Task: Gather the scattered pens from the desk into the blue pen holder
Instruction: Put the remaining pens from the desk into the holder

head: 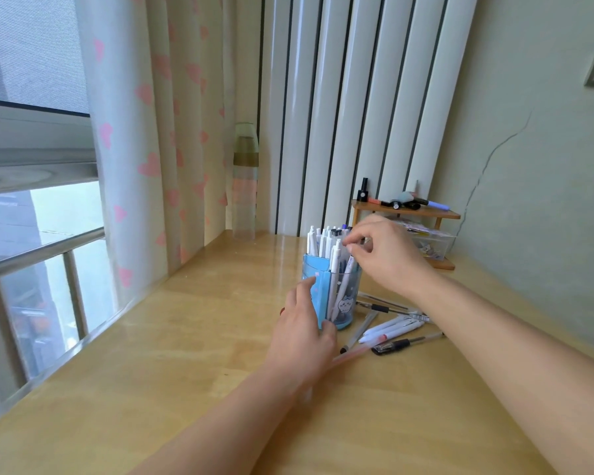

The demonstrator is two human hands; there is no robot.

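Blue pen holder: stood upright on desk, packed with pens. Left hand: gripped holder's near side. Right hand: above holder, fingertips pinched a white pen standing inside. Loose pens: lay just right of holder.

Glossy wooden desk, translucent plastic holder

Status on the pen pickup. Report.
Left hand grips blue pen holder. Right hand pinches white pen at holder's top. Loose pens lie on desk, right of holder. No obstruction seen.
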